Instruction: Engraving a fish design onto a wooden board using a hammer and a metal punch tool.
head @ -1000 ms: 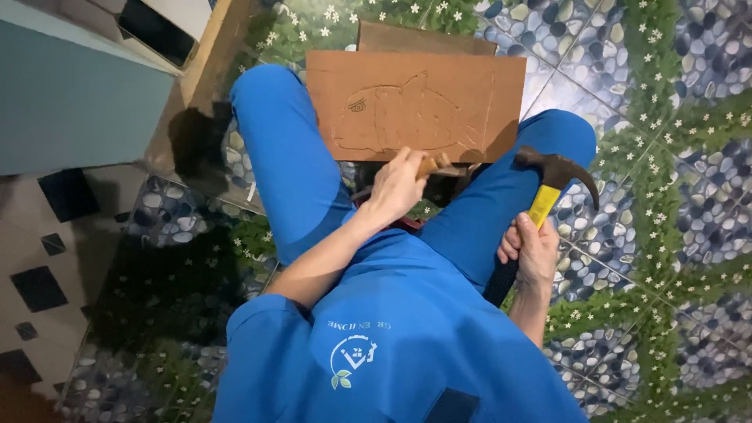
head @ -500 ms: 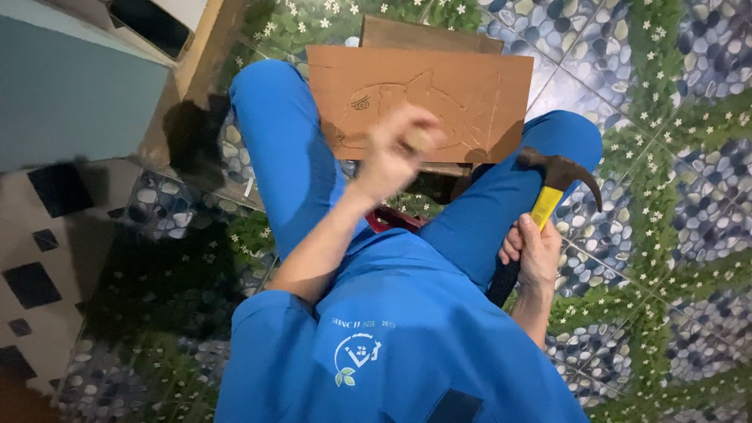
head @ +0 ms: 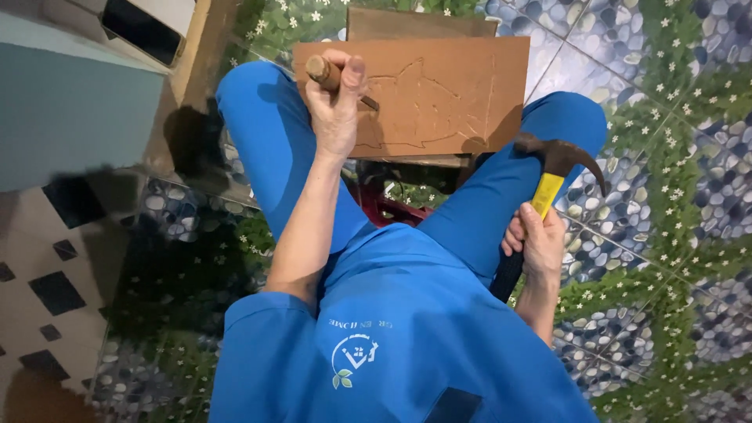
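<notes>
A brown wooden board [head: 446, 86] with a fish outline carved into it lies across my knees. My left hand [head: 335, 106] is closed around a wooden-handled chisel [head: 323, 70], its metal tip resting on the board's left part. My right hand [head: 535, 241] grips the yellow-and-black handle of a claw hammer [head: 558, 160], held beside my right knee, its head just off the board's lower right corner. I sit in blue trousers and a blue shirt.
A second brown board [head: 419, 23] lies under the carved one, farther away. A red stool frame [head: 388, 205] shows between my legs. Pebble-and-flower patterned floor tiles [head: 674, 117] surround me. A grey cabinet [head: 70, 94] with a wooden edge stands at left.
My left hand rose from near my lap to the board's left side and now holds the chisel on the wood. The hammer hand has stayed almost still.
</notes>
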